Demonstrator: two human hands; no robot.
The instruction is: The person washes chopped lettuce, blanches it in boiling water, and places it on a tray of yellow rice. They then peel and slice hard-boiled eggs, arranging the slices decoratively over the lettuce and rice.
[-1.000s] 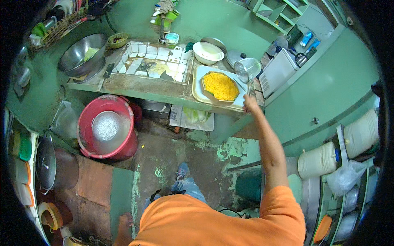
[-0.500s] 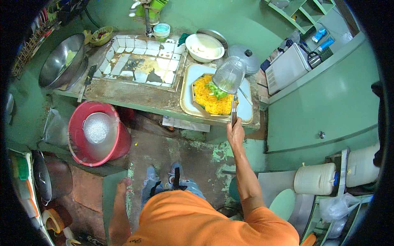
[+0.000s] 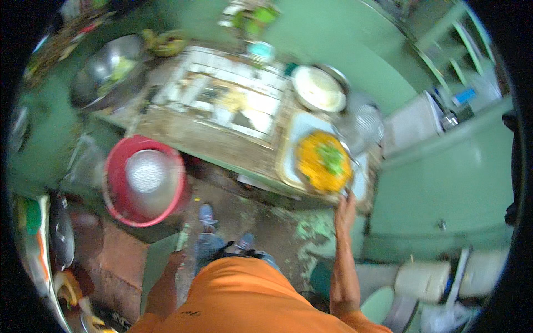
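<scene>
My right hand [image 3: 345,210] reaches forward to the near edge of a white tray [image 3: 293,135] on the worn counter [image 3: 216,145]. It is closed around a thin dark utensil handle [image 3: 347,191]. Just beyond the hand lies a round heap of yellow food [image 3: 319,166] topped with green bits [image 3: 333,157]; blur hides whether the heap rests on the utensil or on the tray. My left hand [image 3: 174,259] hangs low beside my leg, away from the counter, too blurred to read.
A red basin [image 3: 114,191] with a metal bowl inside stands on the floor at the left. On the counter are a large steel bowl [image 3: 102,72], a white plate [image 3: 316,89] and a metal lid or strainer [image 3: 363,123]. White containers [image 3: 422,277] sit at the lower right.
The view has swung and blurred. My right hand has stayed at the tray's near edge with the handle. Green bits now lie on the yellow food.
</scene>
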